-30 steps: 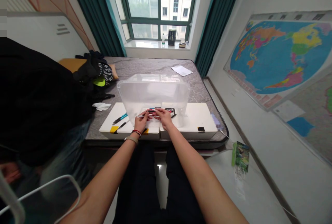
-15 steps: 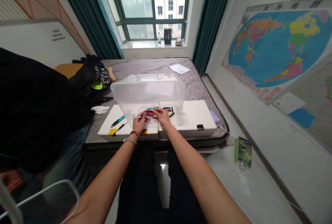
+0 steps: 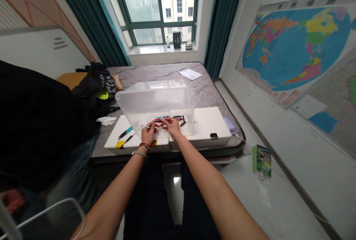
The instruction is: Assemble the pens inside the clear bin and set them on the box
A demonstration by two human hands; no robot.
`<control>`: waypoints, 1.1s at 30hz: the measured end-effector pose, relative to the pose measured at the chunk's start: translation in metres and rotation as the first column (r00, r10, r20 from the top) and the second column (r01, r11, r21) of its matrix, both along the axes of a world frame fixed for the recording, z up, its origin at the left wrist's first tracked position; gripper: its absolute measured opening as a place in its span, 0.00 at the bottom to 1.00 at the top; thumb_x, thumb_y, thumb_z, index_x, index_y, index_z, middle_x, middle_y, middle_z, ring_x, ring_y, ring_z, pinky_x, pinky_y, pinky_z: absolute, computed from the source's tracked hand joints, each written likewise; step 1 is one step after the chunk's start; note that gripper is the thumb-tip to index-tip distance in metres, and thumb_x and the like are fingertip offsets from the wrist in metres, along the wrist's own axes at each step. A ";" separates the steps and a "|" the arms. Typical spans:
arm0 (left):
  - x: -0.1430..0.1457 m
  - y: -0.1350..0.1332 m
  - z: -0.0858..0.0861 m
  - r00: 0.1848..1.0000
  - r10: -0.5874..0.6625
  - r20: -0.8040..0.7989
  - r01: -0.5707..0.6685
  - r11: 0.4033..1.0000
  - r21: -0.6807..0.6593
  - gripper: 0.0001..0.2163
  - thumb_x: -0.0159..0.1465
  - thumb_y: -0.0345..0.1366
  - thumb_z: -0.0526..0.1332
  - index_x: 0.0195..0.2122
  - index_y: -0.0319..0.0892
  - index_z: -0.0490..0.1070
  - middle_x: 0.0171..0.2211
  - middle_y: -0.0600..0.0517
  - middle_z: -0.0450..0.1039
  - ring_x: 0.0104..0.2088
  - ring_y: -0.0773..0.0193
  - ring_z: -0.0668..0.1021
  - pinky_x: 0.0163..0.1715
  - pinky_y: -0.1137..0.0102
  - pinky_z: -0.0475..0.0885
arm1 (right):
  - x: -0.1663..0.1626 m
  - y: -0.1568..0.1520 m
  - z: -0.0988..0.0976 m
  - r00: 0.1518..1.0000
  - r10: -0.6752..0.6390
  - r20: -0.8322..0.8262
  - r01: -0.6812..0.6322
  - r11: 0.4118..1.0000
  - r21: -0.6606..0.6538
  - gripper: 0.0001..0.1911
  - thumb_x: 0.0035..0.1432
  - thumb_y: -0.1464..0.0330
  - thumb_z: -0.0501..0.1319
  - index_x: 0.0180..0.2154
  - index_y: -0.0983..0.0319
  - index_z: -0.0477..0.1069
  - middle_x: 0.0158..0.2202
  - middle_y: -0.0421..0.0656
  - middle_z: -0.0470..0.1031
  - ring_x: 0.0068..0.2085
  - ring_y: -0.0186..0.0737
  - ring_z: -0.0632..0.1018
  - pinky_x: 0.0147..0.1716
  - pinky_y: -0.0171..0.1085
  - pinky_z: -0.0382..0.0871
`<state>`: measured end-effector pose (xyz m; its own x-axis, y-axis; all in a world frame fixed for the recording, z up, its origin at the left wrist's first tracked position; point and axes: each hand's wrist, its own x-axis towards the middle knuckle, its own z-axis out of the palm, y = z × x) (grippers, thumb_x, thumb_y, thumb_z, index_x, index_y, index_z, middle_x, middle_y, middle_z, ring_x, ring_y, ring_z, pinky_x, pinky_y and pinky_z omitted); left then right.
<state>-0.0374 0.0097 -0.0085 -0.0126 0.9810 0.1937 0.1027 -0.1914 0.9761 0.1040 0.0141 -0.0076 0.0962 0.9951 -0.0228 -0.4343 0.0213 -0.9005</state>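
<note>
Left hand has fingers pinched on a pen; can't tell if the right hand grips anything. Probably light, stiff, slickish, best held mid-barrel.

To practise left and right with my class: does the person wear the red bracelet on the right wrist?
No: the red bracelet is on the left wrist, and the right wrist is bare.

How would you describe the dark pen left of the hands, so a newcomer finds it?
On the mattress, the left white box has yellow tape near its front left corner. Beside this tape lies the dark pen, nearer the front edge than its blue neighbour.
</note>
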 end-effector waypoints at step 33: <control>-0.004 0.003 -0.003 0.999 -0.014 0.036 0.014 1.000 -0.002 0.23 0.61 0.54 0.59 0.42 0.37 0.75 0.28 0.49 0.77 0.22 0.69 0.72 0.24 0.73 0.67 | -0.006 -0.002 0.004 0.663 -0.025 0.748 -0.038 0.997 0.067 0.30 0.66 0.49 0.43 0.22 0.60 0.65 0.17 0.38 0.68 0.25 0.36 0.73 0.28 0.32 0.63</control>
<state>-0.0418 0.0123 -0.0117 -0.0056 0.9816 0.1909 0.0652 -0.1902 0.9796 0.0982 0.0125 -0.0033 0.0432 0.9914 0.1237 0.3842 0.0978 -0.9181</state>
